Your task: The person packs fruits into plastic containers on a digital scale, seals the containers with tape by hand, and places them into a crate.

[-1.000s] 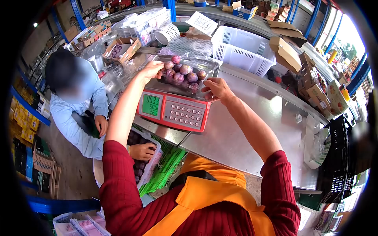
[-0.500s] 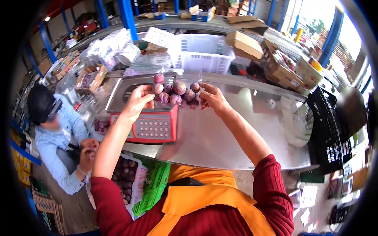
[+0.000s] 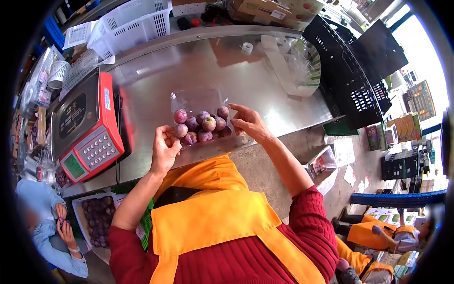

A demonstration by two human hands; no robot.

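A clear plastic clamshell (image 3: 195, 100) holds several reddish-purple plums (image 3: 208, 124), its lid raised at the back. It is at the front edge of the steel table, between my hands. My left hand (image 3: 165, 148) has its fingers curled round the near left corner of the clamshell. At the right side, my right hand (image 3: 250, 124) grips the rim between thumb and fingers, the index finger stretched along it. To the left stands a red digital scale (image 3: 92, 130) with nothing on its dark plate.
A tape roll (image 3: 247, 48) and a pile of clear packaging (image 3: 300, 66) lie on the steel table (image 3: 189, 59). Black crates (image 3: 347, 71) border it at right. A white basket (image 3: 130, 28) stands behind. At lower left, a seated person (image 3: 40, 229) handles fruit beside a crate of plums (image 3: 97, 220).
The plum-filled clamshell has gone from over the scale to the table's front edge on the right, carried by both hands. My view has turned right.
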